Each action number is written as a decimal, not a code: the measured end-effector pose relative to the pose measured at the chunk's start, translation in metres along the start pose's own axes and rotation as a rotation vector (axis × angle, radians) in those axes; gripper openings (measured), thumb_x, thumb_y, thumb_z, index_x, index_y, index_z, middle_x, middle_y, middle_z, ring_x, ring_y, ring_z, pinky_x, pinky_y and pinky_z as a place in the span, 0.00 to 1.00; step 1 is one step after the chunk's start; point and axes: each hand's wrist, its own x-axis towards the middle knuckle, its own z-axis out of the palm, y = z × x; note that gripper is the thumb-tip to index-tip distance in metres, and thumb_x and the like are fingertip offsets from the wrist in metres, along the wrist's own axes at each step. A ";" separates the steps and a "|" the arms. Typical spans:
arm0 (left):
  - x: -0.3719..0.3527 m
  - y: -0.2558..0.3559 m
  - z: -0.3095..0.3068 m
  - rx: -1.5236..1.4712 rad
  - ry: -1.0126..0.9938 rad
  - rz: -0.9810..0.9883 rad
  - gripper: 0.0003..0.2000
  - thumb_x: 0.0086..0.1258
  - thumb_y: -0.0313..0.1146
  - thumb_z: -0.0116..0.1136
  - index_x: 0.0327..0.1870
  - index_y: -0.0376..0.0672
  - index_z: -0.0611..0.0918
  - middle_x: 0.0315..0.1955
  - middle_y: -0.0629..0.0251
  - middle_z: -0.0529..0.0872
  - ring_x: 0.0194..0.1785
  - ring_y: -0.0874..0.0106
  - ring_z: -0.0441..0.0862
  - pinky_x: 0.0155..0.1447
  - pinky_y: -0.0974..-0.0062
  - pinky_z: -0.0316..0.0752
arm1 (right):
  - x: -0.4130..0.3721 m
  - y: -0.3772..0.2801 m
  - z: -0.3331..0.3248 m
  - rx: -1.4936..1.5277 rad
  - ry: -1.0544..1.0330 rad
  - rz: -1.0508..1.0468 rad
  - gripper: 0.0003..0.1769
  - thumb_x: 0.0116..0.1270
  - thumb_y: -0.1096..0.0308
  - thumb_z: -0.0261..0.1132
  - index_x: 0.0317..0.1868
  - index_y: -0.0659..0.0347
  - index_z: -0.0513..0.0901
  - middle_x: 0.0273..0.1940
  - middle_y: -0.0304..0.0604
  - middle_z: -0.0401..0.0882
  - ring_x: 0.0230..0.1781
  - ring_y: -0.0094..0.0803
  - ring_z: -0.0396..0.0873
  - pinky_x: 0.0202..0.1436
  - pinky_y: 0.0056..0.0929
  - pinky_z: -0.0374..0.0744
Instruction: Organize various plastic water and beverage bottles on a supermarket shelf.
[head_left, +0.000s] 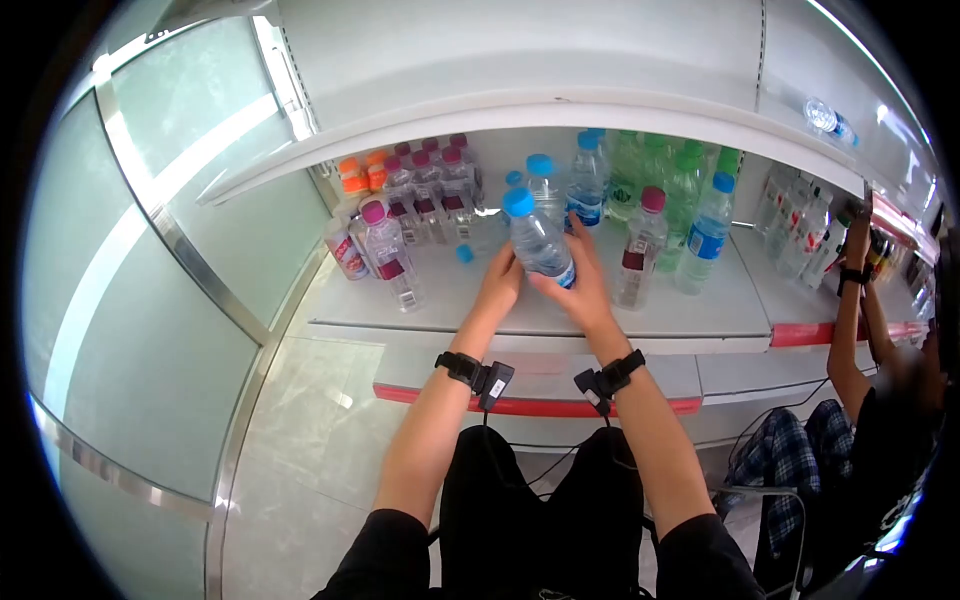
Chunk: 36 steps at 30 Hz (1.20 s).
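Observation:
A clear bottle with a blue cap (538,240) is held over the middle of the white shelf (490,318), tilted a little. My right hand (582,275) wraps round its lower right side, thumb across the front. On its left side my left hand (502,280) rests with fingers closed against it; the fingertips are partly hidden. Behind it stand more blue-capped bottles (587,185). To the right is a clear bottle with a dark red cap (640,255), and beyond it a blue-capped bottle with a blue label (706,240). A pink-capped bottle (392,260) stands at the left.
Dark-capped bottles (428,195) and orange-capped bottles (356,180) stand at the back left, green bottles (683,195) at the back right. An upper shelf edge (560,112) overhangs them. A person (850,400) reaches into the shelves at the right. Glass panels (140,300) line the left.

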 end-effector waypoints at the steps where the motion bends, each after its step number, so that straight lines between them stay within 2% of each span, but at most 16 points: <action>1: -0.001 -0.004 -0.004 0.003 -0.002 -0.006 0.22 0.79 0.30 0.46 0.72 0.39 0.71 0.59 0.53 0.82 0.67 0.66 0.75 0.70 0.69 0.65 | -0.001 -0.001 0.001 0.016 -0.030 0.034 0.41 0.50 0.47 0.79 0.61 0.59 0.78 0.75 0.66 0.55 0.75 0.60 0.59 0.72 0.49 0.66; 4: -0.005 -0.010 -0.013 -0.118 -0.041 -0.146 0.19 0.78 0.31 0.50 0.68 0.38 0.73 0.60 0.61 0.80 0.63 0.68 0.75 0.68 0.69 0.66 | -0.001 0.004 0.003 0.012 -0.146 0.000 0.41 0.47 0.47 0.81 0.60 0.56 0.81 0.78 0.66 0.48 0.77 0.59 0.55 0.73 0.50 0.64; 6: -0.004 -0.009 -0.014 0.310 -0.031 0.267 0.21 0.74 0.27 0.53 0.68 0.40 0.74 0.61 0.59 0.80 0.64 0.64 0.75 0.70 0.65 0.65 | -0.001 0.005 0.004 -0.019 -0.175 -0.024 0.40 0.46 0.50 0.82 0.60 0.57 0.81 0.76 0.64 0.51 0.76 0.57 0.57 0.75 0.49 0.62; 8: -0.008 -0.004 -0.021 0.365 -0.063 0.264 0.22 0.72 0.26 0.55 0.68 0.42 0.75 0.62 0.58 0.79 0.66 0.61 0.74 0.70 0.64 0.65 | -0.002 0.006 0.005 -0.046 -0.200 -0.041 0.40 0.45 0.53 0.83 0.59 0.59 0.82 0.75 0.62 0.54 0.75 0.54 0.59 0.76 0.48 0.59; 13: 0.009 -0.002 -0.058 0.614 -0.161 0.224 0.25 0.69 0.25 0.56 0.68 0.47 0.75 0.65 0.55 0.76 0.68 0.55 0.72 0.68 0.60 0.69 | -0.003 -0.002 0.004 -0.099 -0.123 0.072 0.34 0.43 0.57 0.82 0.52 0.61 0.86 0.64 0.56 0.63 0.64 0.52 0.71 0.66 0.45 0.72; 16: 0.016 -0.002 -0.063 1.045 0.084 0.347 0.23 0.66 0.33 0.62 0.63 0.43 0.75 0.58 0.53 0.77 0.60 0.49 0.74 0.63 0.57 0.72 | -0.004 -0.003 0.005 -0.176 -0.038 -0.031 0.33 0.43 0.57 0.82 0.51 0.61 0.86 0.62 0.56 0.65 0.62 0.53 0.72 0.63 0.45 0.74; 19: 0.010 0.003 -0.047 1.313 0.300 0.201 0.22 0.63 0.39 0.65 0.57 0.42 0.79 0.53 0.52 0.80 0.57 0.49 0.76 0.60 0.56 0.75 | -0.002 -0.007 0.004 -0.178 -0.025 -0.036 0.32 0.44 0.56 0.82 0.50 0.62 0.86 0.61 0.56 0.65 0.61 0.53 0.72 0.63 0.46 0.74; 21: 0.017 0.004 -0.043 1.249 0.305 -0.098 0.17 0.65 0.38 0.64 0.51 0.40 0.82 0.47 0.49 0.84 0.57 0.49 0.78 0.58 0.56 0.76 | -0.002 -0.003 0.005 -0.190 -0.028 -0.055 0.32 0.44 0.56 0.82 0.50 0.62 0.86 0.61 0.56 0.65 0.61 0.54 0.72 0.63 0.46 0.74; 25: 0.035 -0.012 -0.063 1.095 0.169 0.068 0.22 0.68 0.44 0.61 0.59 0.44 0.79 0.45 0.49 0.87 0.46 0.50 0.86 0.52 0.58 0.81 | -0.003 -0.002 0.004 -0.236 -0.007 -0.095 0.32 0.44 0.56 0.81 0.50 0.61 0.86 0.60 0.57 0.65 0.61 0.55 0.72 0.63 0.47 0.74; 27: 0.037 -0.013 -0.063 0.588 0.367 -0.118 0.17 0.65 0.41 0.64 0.47 0.38 0.83 0.37 0.47 0.88 0.42 0.52 0.87 0.48 0.60 0.80 | -0.005 0.001 0.005 -0.188 -0.009 -0.055 0.32 0.43 0.54 0.81 0.50 0.58 0.87 0.61 0.61 0.64 0.63 0.59 0.69 0.65 0.48 0.72; 28: 0.046 -0.026 -0.066 0.590 0.368 -0.118 0.17 0.65 0.41 0.64 0.47 0.38 0.83 0.37 0.47 0.88 0.42 0.52 0.87 0.48 0.60 0.80 | -0.004 0.001 0.005 -0.147 -0.010 -0.017 0.32 0.42 0.53 0.82 0.50 0.55 0.87 0.63 0.64 0.63 0.64 0.62 0.67 0.67 0.50 0.71; 30: 0.068 -0.048 -0.065 0.033 0.496 0.251 0.18 0.65 0.41 0.65 0.47 0.36 0.81 0.32 0.48 0.88 0.38 0.55 0.88 0.41 0.61 0.79 | -0.006 0.001 0.005 -0.162 0.002 -0.013 0.33 0.42 0.53 0.81 0.50 0.56 0.87 0.62 0.64 0.64 0.64 0.62 0.67 0.66 0.51 0.71; 31: 0.066 -0.026 -0.054 0.030 0.495 0.255 0.18 0.65 0.41 0.65 0.47 0.36 0.81 0.32 0.48 0.88 0.38 0.55 0.88 0.41 0.61 0.79 | -0.006 0.000 0.005 -0.177 0.015 -0.011 0.33 0.43 0.53 0.81 0.50 0.57 0.87 0.61 0.64 0.64 0.63 0.62 0.67 0.66 0.51 0.72; 33: 0.064 0.024 -0.033 -0.698 0.420 -0.006 0.13 0.73 0.32 0.59 0.53 0.35 0.77 0.30 0.57 0.88 0.31 0.69 0.86 0.32 0.71 0.79 | -0.004 -0.001 0.004 -0.168 0.011 -0.007 0.33 0.43 0.53 0.81 0.50 0.58 0.87 0.61 0.64 0.64 0.63 0.62 0.67 0.65 0.52 0.72; 34: 0.067 0.041 -0.029 -0.699 0.415 -0.003 0.13 0.73 0.32 0.59 0.53 0.35 0.77 0.30 0.57 0.88 0.31 0.69 0.86 0.32 0.71 0.79 | -0.004 -0.002 0.004 -0.155 0.003 0.007 0.33 0.43 0.52 0.81 0.50 0.59 0.86 0.61 0.64 0.64 0.63 0.62 0.68 0.65 0.52 0.72; 36: 0.077 0.067 -0.024 0.531 0.385 0.299 0.15 0.73 0.32 0.60 0.54 0.35 0.76 0.27 0.57 0.87 0.27 0.67 0.86 0.28 0.72 0.79 | -0.002 -0.005 0.002 -0.131 0.023 0.005 0.33 0.44 0.53 0.81 0.51 0.59 0.86 0.61 0.64 0.65 0.63 0.62 0.68 0.65 0.52 0.72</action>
